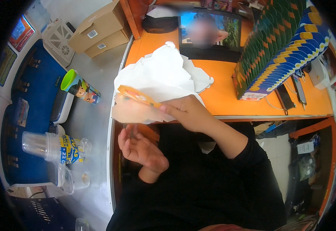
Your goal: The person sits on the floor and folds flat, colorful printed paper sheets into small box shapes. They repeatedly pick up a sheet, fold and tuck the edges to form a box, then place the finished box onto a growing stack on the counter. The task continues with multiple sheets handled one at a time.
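My right hand reaches in over the front edge of the orange table, fingers closed. It grips a piece of folded card, whose narrow orange printed side faces up and whose plain side hangs toward me. Beneath and behind it lies a loose pile of white card box blanks with notched edges. My left hand is below the table edge, palm up, fingers slightly curled and apart. Nothing lies in it, and it is separate from the card.
At the right stands a tall leaning stack of nested patterned card boxes, beside two phones. A screen is behind the pile. A colourful tumbler and stacked plastic cups occupy the metal counter; brown cartons sit farther back.
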Motion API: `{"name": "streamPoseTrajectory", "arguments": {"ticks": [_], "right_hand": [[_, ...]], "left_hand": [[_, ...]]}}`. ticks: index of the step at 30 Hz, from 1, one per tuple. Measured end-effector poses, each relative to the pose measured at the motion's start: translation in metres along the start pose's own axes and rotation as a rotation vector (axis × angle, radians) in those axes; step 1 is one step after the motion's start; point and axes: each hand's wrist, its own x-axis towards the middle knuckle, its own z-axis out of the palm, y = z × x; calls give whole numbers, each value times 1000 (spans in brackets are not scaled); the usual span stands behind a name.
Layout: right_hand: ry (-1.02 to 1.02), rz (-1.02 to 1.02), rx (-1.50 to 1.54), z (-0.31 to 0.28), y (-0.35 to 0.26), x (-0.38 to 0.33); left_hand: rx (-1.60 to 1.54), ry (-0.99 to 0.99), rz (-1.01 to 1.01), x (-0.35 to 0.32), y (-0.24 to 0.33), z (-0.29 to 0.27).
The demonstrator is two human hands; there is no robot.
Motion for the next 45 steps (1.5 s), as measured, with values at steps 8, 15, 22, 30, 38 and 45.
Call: {"name": "streamPoseTrajectory", "arguments": {"ticks": [8, 15, 22, 30, 38, 45], "right_hand": [[544, -100, 156, -77, -56, -87], [343, 49, -15, -137, -56, -179], [746, 3, -783, -112, -32, -198], [479, 96, -688, -29, -7, -227], [430, 120, -624, -23, -5, -238], [506, 41, -589, -21, -1, -243]], "left_hand": [[67, 62, 300, 24, 15, -24], [-359, -989, -453, 82, 67, -10], [-365, -1418, -1153, 24, 74, 37], [-573, -1348, -1262, -38, 73, 49], [-442, -1158, -1086, -65, 83, 55], [-440, -888, -968, -61, 89, 54]]}}
